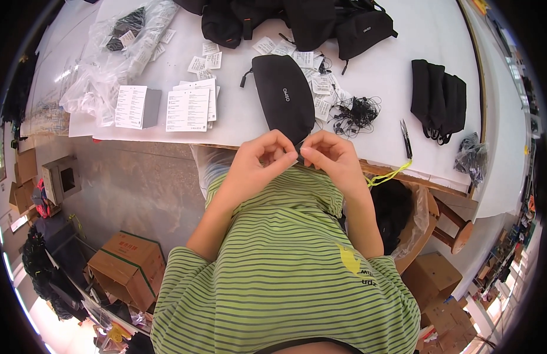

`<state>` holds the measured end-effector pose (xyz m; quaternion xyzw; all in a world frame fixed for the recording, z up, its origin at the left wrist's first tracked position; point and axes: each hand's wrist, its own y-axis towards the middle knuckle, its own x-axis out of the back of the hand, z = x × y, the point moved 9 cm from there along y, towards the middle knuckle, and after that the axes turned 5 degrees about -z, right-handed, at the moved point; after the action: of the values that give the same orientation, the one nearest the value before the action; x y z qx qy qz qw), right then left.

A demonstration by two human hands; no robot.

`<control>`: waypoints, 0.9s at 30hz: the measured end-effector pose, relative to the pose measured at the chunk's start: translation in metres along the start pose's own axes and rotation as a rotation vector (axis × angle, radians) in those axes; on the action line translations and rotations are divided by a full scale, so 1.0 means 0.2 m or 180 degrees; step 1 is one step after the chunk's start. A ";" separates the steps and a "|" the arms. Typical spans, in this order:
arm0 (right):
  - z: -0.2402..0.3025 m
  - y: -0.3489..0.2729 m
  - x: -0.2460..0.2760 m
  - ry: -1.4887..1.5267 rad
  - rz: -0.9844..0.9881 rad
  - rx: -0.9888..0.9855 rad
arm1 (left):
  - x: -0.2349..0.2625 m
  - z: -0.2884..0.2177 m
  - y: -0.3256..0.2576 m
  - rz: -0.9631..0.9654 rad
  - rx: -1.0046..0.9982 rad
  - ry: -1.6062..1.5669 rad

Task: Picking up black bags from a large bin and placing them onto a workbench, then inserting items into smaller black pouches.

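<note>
A black zippered pouch [283, 94] lies at the table's front edge, a pull tab hanging at its far left corner. Just at its near end my left hand [266, 156] and my right hand [333, 156] come together, thumbs and forefingers pinched. A small dark piece shows between the fingertips; whether it is a cord or a zipper pull I cannot make out. To the right of the pouch are a tangle of thin black cords [357, 115] and several loose white labels [322, 108].
Stacks of printed white cards [188, 108] stand left of the pouch. Scissors-like snips [407, 140] with a yellow cord lie to the right, near stacked black pouches [438, 99]. More black bags [311, 20] are at the back, clear plastic [99, 88] at the left. A cardboard box [126, 268] sits on the floor.
</note>
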<state>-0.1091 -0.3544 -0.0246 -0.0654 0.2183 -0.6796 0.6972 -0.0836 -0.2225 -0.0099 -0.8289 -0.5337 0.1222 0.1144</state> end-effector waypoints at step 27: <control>0.11 -0.03 0.00 -0.0797 0.0426 0.0166 | -0.08 -0.05 0.04 0.0798 -0.0159 0.0292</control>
<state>-0.1054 -0.3592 -0.0032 -0.1169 0.1157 -0.6236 0.7643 -0.0800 -0.2417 -0.0008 -0.8964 -0.4231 0.0841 0.1019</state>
